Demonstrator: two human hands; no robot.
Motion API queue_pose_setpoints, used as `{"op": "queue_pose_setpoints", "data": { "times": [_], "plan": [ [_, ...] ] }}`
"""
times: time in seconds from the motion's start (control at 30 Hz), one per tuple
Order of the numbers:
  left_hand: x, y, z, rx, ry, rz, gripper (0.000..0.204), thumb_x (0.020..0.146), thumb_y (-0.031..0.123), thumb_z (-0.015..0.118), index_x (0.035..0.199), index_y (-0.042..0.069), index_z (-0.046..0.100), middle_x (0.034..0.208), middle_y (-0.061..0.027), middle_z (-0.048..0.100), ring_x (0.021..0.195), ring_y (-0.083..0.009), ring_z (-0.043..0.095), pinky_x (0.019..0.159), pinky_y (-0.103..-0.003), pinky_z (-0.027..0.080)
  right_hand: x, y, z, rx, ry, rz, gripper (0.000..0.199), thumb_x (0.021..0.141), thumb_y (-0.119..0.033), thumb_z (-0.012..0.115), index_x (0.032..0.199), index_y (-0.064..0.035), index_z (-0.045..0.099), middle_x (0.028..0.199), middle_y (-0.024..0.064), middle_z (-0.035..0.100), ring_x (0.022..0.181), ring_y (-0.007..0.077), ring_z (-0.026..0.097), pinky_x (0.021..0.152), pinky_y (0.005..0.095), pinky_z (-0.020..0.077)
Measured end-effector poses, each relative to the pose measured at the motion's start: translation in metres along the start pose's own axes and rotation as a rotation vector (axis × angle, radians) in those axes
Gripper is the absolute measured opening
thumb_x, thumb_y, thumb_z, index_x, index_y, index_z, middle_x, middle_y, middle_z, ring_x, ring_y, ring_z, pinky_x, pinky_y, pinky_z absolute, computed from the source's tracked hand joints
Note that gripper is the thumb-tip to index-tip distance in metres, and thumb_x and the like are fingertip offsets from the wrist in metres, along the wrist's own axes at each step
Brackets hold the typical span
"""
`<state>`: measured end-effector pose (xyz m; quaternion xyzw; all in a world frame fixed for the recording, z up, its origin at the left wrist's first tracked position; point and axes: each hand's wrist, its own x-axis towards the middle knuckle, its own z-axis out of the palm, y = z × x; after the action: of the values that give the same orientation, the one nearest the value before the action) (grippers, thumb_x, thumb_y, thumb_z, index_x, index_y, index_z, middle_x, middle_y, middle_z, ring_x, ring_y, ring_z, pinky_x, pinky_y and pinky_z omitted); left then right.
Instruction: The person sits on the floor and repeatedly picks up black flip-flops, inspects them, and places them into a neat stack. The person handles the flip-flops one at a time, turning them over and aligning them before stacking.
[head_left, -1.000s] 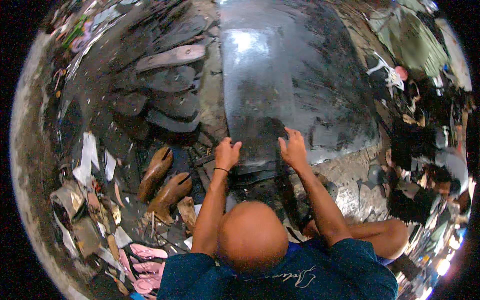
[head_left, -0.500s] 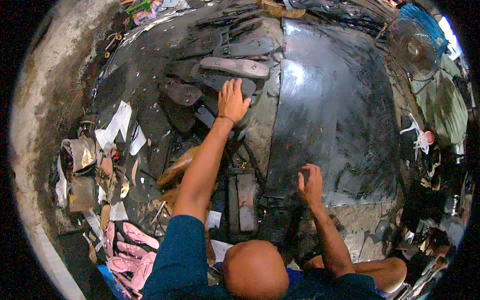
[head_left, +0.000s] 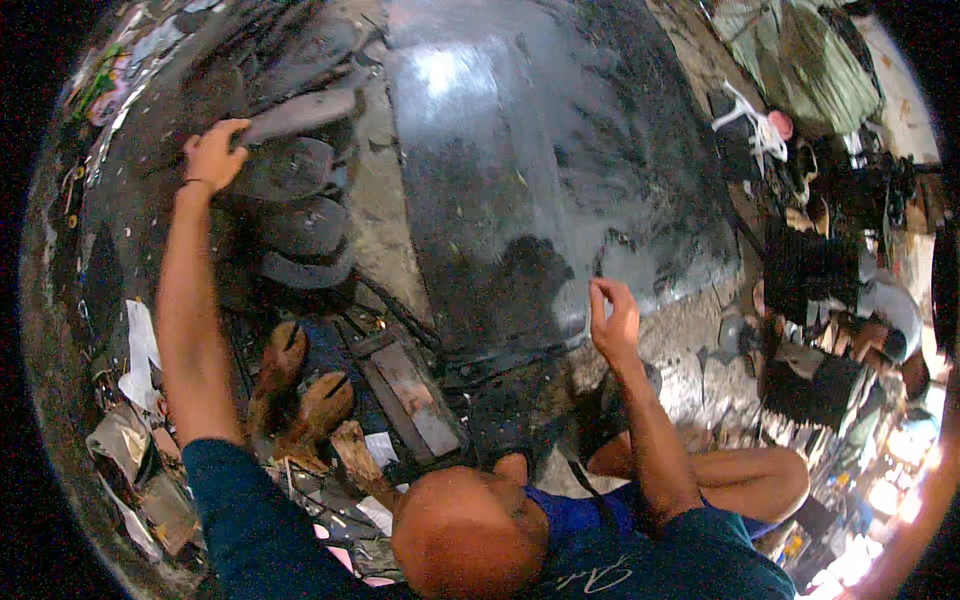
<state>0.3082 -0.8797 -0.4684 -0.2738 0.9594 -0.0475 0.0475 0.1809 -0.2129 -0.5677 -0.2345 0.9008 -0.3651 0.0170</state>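
My left hand (head_left: pixel 215 157) reaches out to the far left, its fingers and thumb apart, by the left end of a long greyish-pink slab (head_left: pixel 305 113). I cannot make out whether it touches the slab. Dark shoe-sole-shaped pieces (head_left: pixel 300 170) lie stacked just right of and below that hand. My right hand (head_left: pixel 613 322) is raised over the near edge of a large glossy black sheet (head_left: pixel 490 190). Its thumb and fingertips are pinched together, and whatever sits between them is too small to tell.
Two brown foot-shaped wooden forms (head_left: pixel 325 402) rest near my left arm, beside a rectangular stone block (head_left: pixel 415 395) in a dark frame. Scraps and paper (head_left: pixel 140 355) litter the left side. A white strap piece (head_left: pixel 755 125) and a greenish sack (head_left: pixel 800 65) lie far right.
The view has swung right. My left hand has left the dark sole it lay on and moved left to the slab's end. My right hand's fingers have closed into a pinch.
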Motion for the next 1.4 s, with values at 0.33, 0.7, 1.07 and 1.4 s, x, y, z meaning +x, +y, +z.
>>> {"op": "queue_pose_setpoints", "data": {
  "times": [0.33,0.7,1.07,1.4],
  "plan": [
    [-0.148,0.174,-0.117,-0.598,0.461,0.035,0.036,0.094,0.023,0.066,0.124,0.002,0.063,0.120,-0.0143,0.068,0.112,-0.0217,0.063,0.098,-0.033,0.046,0.077,-0.077,-0.029,0.684,0.000,0.178,0.039,0.098,-0.024,0.061,0.129,-0.0027,0.054,0.114,0.0109,0.066,0.099,0.0230,0.066,0.087,0.0377,0.0543],
    [-0.231,0.308,0.024,-1.846,-0.482,-0.416,0.046,0.095,0.026,0.066,0.132,0.000,0.056,0.112,-0.0055,0.064,0.097,-0.0137,0.061,0.087,-0.028,0.050,0.053,-0.030,-0.037,1.098,-0.420,0.615,0.026,0.098,-0.031,0.060,0.115,-0.0110,0.057,0.098,-0.0003,0.063,0.087,0.0139,0.061,0.071,0.0400,0.0571],
    [-0.234,0.358,0.118,-0.998,0.126,-0.338,0.060,0.085,0.024,0.075,0.133,-0.004,0.051,0.120,-0.0201,0.057,0.102,-0.0257,0.059,0.084,-0.036,0.052,0.032,0.017,-0.041,1.304,0.029,0.840,0.024,0.095,-0.033,0.065,0.107,-0.0128,0.063,0.102,0.0024,0.066,0.092,0.0196,0.061,0.079,0.0406,0.0541],
    [-0.166,0.302,-0.131,-0.820,0.068,0.203,0.022,0.089,0.017,0.067,0.101,-0.001,0.062,0.085,-0.0187,0.063,0.075,-0.0221,0.060,0.071,-0.036,0.048,0.087,0.052,-0.111,1.828,0.273,0.432,0.028,0.100,-0.031,0.054,0.117,-0.0091,0.058,0.101,0.0056,0.066,0.076,0.0192,0.059,0.070,0.0347,0.0558]
  ]
}}
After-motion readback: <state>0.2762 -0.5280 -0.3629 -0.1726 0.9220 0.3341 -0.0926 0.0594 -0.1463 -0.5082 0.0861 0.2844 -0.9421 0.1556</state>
